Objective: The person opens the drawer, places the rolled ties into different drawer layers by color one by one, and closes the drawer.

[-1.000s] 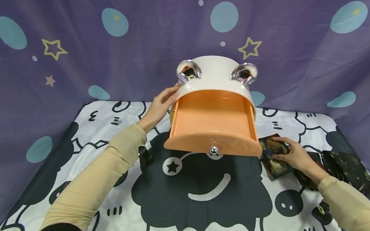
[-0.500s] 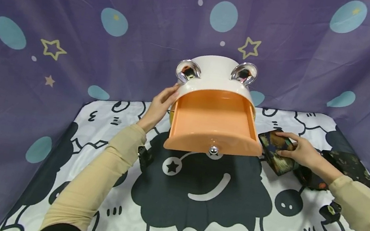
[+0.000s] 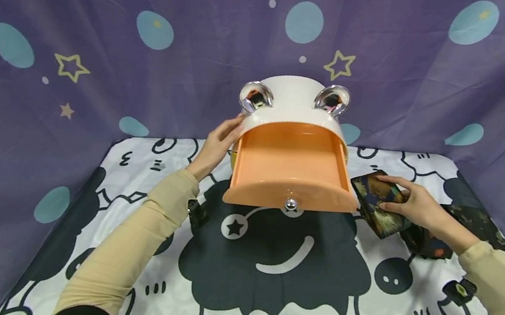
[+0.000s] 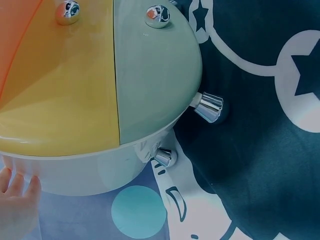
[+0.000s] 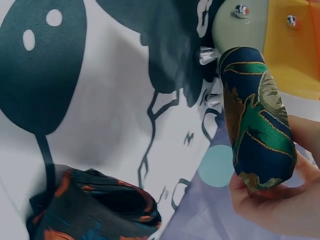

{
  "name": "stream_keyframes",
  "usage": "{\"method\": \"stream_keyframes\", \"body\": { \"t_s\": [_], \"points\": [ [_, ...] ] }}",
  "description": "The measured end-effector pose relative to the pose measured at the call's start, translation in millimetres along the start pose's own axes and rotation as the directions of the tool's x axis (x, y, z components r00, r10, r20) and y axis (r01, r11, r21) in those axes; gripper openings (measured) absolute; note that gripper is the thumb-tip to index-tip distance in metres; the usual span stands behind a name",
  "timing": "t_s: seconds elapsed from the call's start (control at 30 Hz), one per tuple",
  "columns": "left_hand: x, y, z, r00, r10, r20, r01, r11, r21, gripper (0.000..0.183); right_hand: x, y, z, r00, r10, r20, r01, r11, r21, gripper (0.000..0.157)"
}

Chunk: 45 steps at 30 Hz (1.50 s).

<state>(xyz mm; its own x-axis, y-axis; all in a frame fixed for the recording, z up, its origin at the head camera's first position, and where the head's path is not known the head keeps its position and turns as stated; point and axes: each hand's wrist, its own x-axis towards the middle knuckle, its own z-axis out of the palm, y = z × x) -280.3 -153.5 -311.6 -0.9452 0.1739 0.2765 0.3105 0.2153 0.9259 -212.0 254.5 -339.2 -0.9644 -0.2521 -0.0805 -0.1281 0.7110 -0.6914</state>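
A small white drawer cabinet [image 3: 290, 95] with chrome knobs and chrome legs stands at the back. Its orange drawer [image 3: 291, 155] is pulled out, with a bare floor. Below it, the yellow drawer [image 4: 75, 95] and pale green drawer [image 4: 157, 75] are closed in the left wrist view. My left hand [image 3: 216, 147] rests on the cabinet's left side, fingertips against the white shell [image 4: 95, 175]. With thumb and fingers my right hand [image 3: 415, 206] holds a folded brocade cloth [image 3: 374, 204], navy with green and gold. It is just right of the orange drawer.
More dark folded cloths lie at the right: one with orange pattern [image 5: 95, 210] below my right hand, another cloth [image 3: 478, 224] farther right. A cartoon-printed white and dark sheet [image 3: 272, 289] covers the surface. A purple curtain [image 3: 201, 37] hangs close behind the cabinet.
My right hand has raised the brocade cloth slightly, turning it, and uncovered more of the dark cloth beneath. The left hand and the drawer have stayed in place.
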Motion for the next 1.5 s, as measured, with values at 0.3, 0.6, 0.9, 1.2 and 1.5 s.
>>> {"method": "stream_keyframes", "body": {
  "t_s": [0.3, 0.6, 0.9, 1.2, 1.5],
  "points": [
    [0.1, 0.3, -0.3, 1.0, 0.002, -0.006, -0.002, 1.0, -0.003, 0.04, -8.3, -16.3, -14.9, 0.999, -0.049, -0.011, 0.049, 0.998, -0.039, 0.066],
    [-1.2, -0.1, -1.4, 1.0, -0.018, 0.002, 0.018, 1.0, -0.007, 0.041, -12.1, -33.3, -36.0, 0.985, -0.169, -0.028, 0.167, 0.984, -0.061, 0.064],
    [-9.7, 20.3, 0.5, 0.999, -0.029, 0.02, 0.029, 1.0, -0.002, 0.041, -15.4, -60.1, -54.3, 0.99, -0.143, 0.021, 0.144, 0.985, -0.1, 0.063],
    [-12.5, 25.2, 2.6, 0.999, -0.032, 0.018, 0.032, 0.999, -0.013, 0.04, -11.7, -78.9, -66.7, 0.99, -0.131, 0.06, 0.137, 0.985, -0.109, 0.064],
    [-11.7, 25.4, 1.9, 1.0, -0.025, 0.017, 0.026, 1.0, -0.018, 0.04, -7.6, -94.4, -78.0, 0.989, -0.113, 0.094, 0.124, 0.985, -0.12, 0.063]
  ]
}}
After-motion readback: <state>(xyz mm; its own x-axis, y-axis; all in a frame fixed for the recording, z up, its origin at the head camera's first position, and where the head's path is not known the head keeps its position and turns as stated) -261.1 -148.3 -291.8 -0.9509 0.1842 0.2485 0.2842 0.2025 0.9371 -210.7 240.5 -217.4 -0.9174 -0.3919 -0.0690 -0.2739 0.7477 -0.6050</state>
